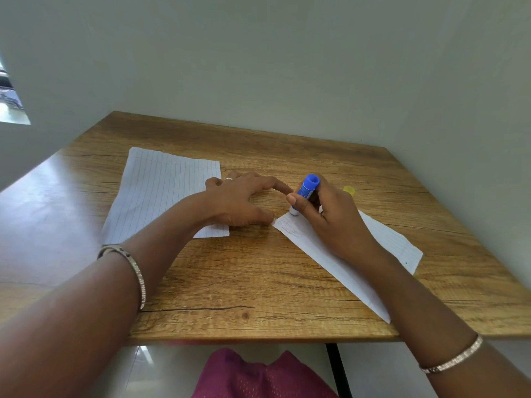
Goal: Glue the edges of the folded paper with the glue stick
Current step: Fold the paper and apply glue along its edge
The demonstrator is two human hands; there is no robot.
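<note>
A folded sheet of lined paper (313, 245) lies slanted on the right half of the wooden table (230, 282). My right hand (333, 216) grips a blue glue stick (307, 189), held tilted with its white tip pressed on the paper's far left corner. My left hand (244, 199) rests flat on the table just left of that corner, fingers spread, thumb tip touching the paper's edge. The paper's middle is hidden under my right hand and forearm.
A second flat sheet of lined paper (161, 193) lies at the left, partly under my left wrist. A small yellow cap (349, 190) sits behind my right hand. Walls close off the table's far and right sides.
</note>
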